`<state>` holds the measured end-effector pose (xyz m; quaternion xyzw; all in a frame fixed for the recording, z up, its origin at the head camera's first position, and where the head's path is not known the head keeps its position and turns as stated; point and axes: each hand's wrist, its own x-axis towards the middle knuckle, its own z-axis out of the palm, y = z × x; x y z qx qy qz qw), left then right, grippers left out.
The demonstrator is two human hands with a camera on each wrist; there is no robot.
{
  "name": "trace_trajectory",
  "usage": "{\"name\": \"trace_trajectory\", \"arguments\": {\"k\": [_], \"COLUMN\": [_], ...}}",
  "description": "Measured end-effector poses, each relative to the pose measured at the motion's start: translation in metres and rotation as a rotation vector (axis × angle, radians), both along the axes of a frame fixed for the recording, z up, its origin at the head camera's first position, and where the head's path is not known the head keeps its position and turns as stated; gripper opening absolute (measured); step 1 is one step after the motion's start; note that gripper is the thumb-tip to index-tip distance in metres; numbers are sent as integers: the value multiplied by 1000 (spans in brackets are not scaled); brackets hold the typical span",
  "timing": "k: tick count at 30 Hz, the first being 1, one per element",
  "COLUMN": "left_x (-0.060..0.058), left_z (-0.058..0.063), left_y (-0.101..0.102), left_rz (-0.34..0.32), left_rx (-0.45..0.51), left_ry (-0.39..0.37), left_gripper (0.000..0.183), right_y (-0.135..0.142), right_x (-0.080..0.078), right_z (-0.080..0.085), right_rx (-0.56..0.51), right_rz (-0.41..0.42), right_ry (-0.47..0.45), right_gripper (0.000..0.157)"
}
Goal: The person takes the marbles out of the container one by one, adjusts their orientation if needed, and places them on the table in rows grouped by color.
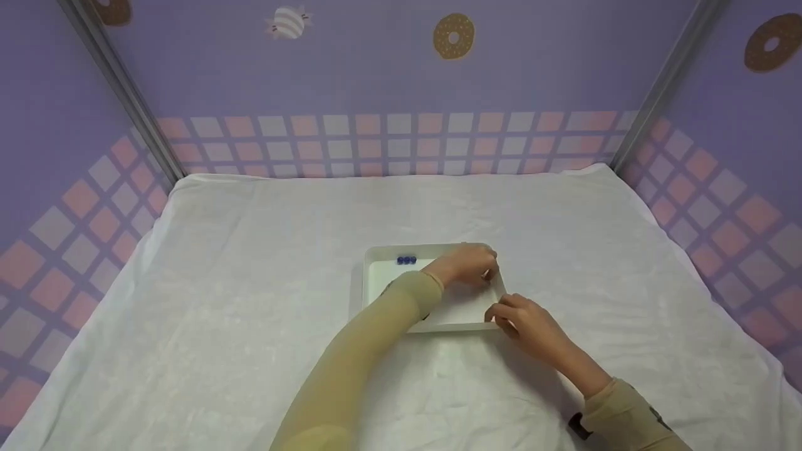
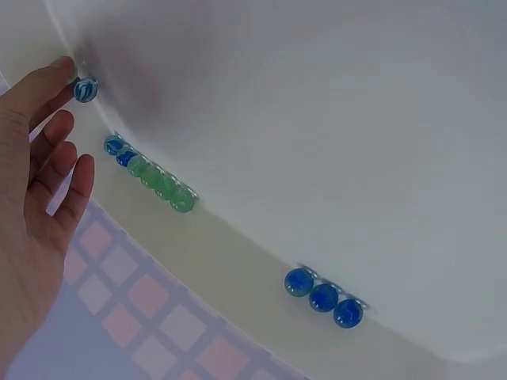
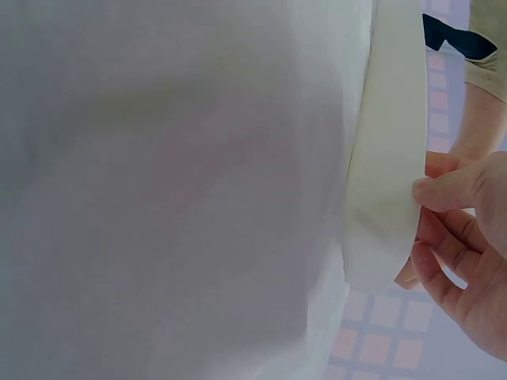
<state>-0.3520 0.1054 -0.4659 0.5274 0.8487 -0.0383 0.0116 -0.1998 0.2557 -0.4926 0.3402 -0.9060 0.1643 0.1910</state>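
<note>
In the head view my left hand (image 1: pixel 468 263) reaches into a shallow white tray (image 1: pixel 374 252), at its far right corner. A clear marble with blue swirls (image 2: pixel 85 89) sits at the thumb and forefinger tips of that hand in the left wrist view; the other fingers are loosely bent. Along the tray wall beside it runs a row of light blue, dark blue and several green marbles (image 2: pixel 164 188). Three blue marbles (image 1: pixel 406 260) stand in a separate row farther left. My right hand (image 1: pixel 529 327) grips the tray's rim at the near right corner, thumb against the outer wall.
A rumpled white cloth (image 1: pixel 250 282) covers the table under the tray. Purple panels with pink and white squares (image 1: pixel 398 144) enclose the back and sides. My left forearm (image 1: pixel 369 351) crosses over the tray's near left part and hides some of it.
</note>
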Motion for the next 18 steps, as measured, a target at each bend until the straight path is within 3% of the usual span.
{"name": "trace_trajectory", "arguments": {"k": [8,18], "left_x": [-4,1], "left_z": [13,34], "left_y": [-6,-13], "left_rz": [45,-23], "left_rx": [14,62], "left_ry": [-38,-4], "left_gripper": [14,15], "right_y": [-1,0], "right_x": [0,1], "right_z": [0,1], "right_rx": [-3,5], "right_rz": [-3,-17], "right_ry": [-25,-67], "right_gripper": [25,25]}}
